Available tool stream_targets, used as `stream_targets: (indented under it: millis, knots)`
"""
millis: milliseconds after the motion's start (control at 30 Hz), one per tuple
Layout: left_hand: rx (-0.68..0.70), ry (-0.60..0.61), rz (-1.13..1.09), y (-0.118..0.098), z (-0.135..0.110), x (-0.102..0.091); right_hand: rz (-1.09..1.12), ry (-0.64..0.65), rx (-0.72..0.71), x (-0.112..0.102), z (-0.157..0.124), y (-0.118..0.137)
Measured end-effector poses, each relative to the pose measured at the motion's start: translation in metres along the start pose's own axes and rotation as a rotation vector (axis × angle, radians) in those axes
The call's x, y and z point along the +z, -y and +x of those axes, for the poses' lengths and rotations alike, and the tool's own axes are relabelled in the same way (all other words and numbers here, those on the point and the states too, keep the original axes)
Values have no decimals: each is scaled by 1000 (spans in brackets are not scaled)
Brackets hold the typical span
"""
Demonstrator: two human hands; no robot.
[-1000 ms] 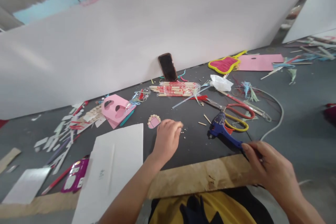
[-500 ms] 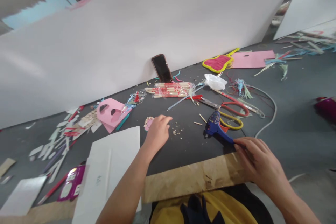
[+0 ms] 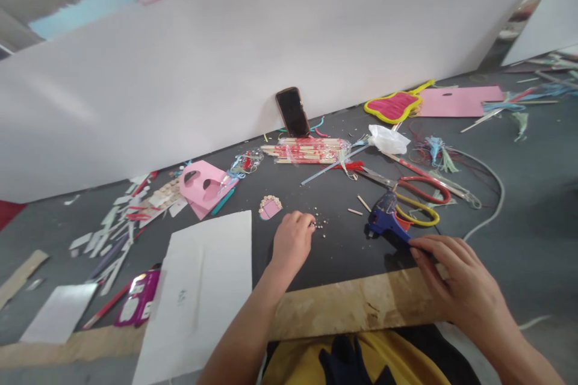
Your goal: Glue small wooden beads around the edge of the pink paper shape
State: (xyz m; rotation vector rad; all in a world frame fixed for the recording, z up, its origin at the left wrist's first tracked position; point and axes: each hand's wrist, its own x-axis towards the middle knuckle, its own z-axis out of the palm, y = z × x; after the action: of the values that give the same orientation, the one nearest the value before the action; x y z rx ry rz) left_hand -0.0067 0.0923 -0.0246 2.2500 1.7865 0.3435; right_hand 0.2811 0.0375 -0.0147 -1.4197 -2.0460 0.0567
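My left hand (image 3: 292,242) rests on the dark table with its fingers curled, the fingertips pinched at a small scatter of pale beads (image 3: 320,222). Just beyond it lies a small pink piece edged with beads (image 3: 270,207). My right hand (image 3: 456,280) lies over the rear end of a blue glue gun (image 3: 387,224), fingers closed around its handle. The gun's nozzle points left and away from me.
Red-handled and yellow-handled scissors (image 3: 418,195) lie behind the glue gun. A white sheet (image 3: 203,289) lies at the left, a pink cut card (image 3: 203,186) beyond it. A phone (image 3: 292,111) leans on the white board. Wooden sticks (image 3: 307,150), paper scraps and a white cable (image 3: 485,210) clutter the table.
My left hand has drawn back from the pink beaded piece to the loose beads and pinched there. My right hand stays at the glue gun's handle.
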Motion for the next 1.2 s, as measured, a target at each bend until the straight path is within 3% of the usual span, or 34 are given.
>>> stream_targets:
  millis: [367, 733, 833, 1033, 1200]
  knots:
    - [-86, -7, -141, -4, -4, -10, 32, 13, -43, 3, 16, 16]
    - [-167, -75, -403, 2, -17, -10, 162, 215, -127, 27, 31, 55]
    - [-156, -81, -414, 5, -18, -11, 162, 222, -118, 28, 32, 54]
    - [-156, -100, -370, 12, -20, -18, 32, 117, -74, 20, 26, 32]
    - [-139, -78, -328, 3, -25, -24, 86, 184, -110, 23, 26, 46]
